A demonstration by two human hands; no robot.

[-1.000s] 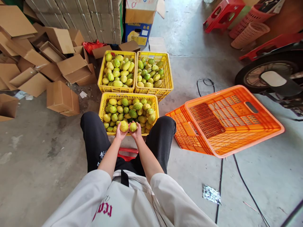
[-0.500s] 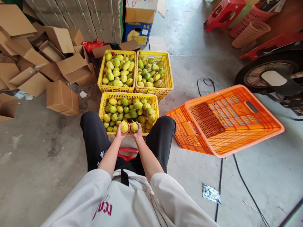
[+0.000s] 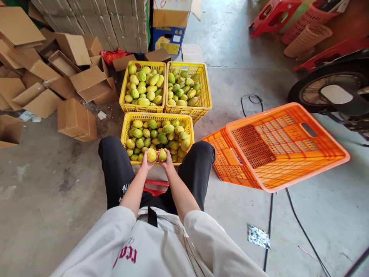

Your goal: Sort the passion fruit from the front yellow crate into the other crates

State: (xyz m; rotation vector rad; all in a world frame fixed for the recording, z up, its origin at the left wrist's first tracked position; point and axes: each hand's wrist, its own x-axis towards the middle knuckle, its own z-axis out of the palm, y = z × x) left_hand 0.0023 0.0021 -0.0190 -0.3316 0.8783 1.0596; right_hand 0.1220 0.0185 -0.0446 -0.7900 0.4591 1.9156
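Over the near rim of the front yellow crate (image 3: 158,115), both hands hold fruit side by side. My left hand (image 3: 146,164) is closed around a round yellow fruit (image 3: 151,155). In my right hand (image 3: 167,162) is a slightly smaller yellow-green fruit (image 3: 162,155). The fingertips of the two hands meet or nearly meet between the fruits. Many smooth oval fruits (image 3: 162,138), yellow to green, fill the crate between my knees. Their exact kind is unclear.
Behind stand two more yellow fruit crates, left (image 3: 141,109) and right (image 3: 208,86). An orange crate (image 3: 288,169) lies tilted at the right, with black cables (image 3: 302,227) on the floor. Cardboard boxes (image 3: 76,119) are heaped at the left. A motorcycle wheel (image 3: 296,92) stands far right.
The right fruit has turned or shifted slightly left within my right hand. My left hand keeps hold of its fruit. The view has shifted a little.
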